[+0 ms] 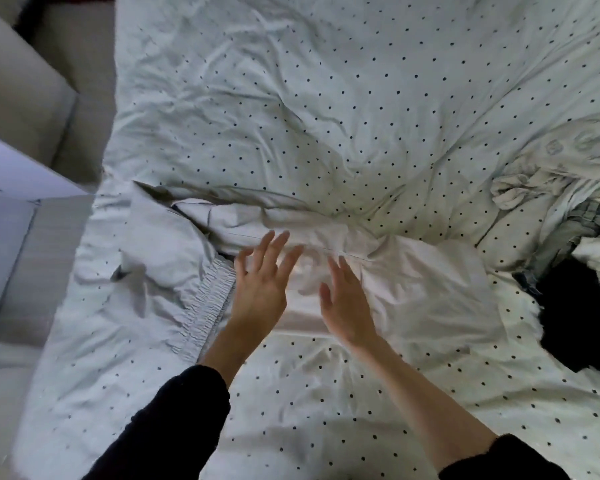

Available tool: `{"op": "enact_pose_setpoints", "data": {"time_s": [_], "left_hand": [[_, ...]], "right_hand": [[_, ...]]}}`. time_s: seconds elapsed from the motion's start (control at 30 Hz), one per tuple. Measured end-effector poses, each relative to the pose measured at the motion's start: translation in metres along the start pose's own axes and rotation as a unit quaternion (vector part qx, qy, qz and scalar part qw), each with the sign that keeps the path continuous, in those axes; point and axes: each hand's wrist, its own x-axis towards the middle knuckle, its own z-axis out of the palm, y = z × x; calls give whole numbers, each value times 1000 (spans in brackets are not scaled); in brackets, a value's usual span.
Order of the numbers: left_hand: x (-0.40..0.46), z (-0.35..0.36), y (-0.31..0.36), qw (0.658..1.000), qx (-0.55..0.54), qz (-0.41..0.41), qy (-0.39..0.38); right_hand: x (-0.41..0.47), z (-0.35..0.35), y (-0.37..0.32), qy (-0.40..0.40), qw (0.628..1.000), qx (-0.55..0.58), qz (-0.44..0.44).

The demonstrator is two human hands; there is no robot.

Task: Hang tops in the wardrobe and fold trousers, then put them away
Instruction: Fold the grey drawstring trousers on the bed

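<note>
A pair of white trousers (413,282) with an elastic ruched waistband (205,306) lies spread across the dotted duvet, waistband to the left, legs running right. My left hand (260,289) hovers over the trousers just right of the waistband, fingers straight and spread. Close beside it, my right hand (343,303) is over the middle of the trousers with fingers extended. Neither hand holds anything. Whether the palms touch the fabric I cannot tell.
The bed is covered by a pale duvet (326,98) with small dark dots. At the right edge lies a heap of clothes: a pale printed garment (541,174), blue jeans (568,233) and a black garment (568,313). Beige furniture (25,98) and a white surface (11,174) stand left of the bed.
</note>
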Motion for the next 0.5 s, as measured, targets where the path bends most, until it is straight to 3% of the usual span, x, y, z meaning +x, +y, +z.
{"op": "enact_pose_setpoints", "data": {"time_s": [0.13,0.23,0.3,0.37,0.5], "left_hand": [[-22,-28,-86,991,18,-132,19],[-48,-30,-158,974,-6,-226,15],[-58,-24,-198,946,-59,-319,-12],[-60,-12,-230,913,-117,-389,-45],[-57,14,-265,882,-226,-403,-88]], "right_hand": [[-12,36,-73,-30,986,-50,-157],[-15,73,-115,-33,942,-128,-308],[-9,94,-128,-49,923,-200,-326],[5,106,-130,-73,927,-233,-285],[24,113,-116,-71,930,-243,-267]]}}
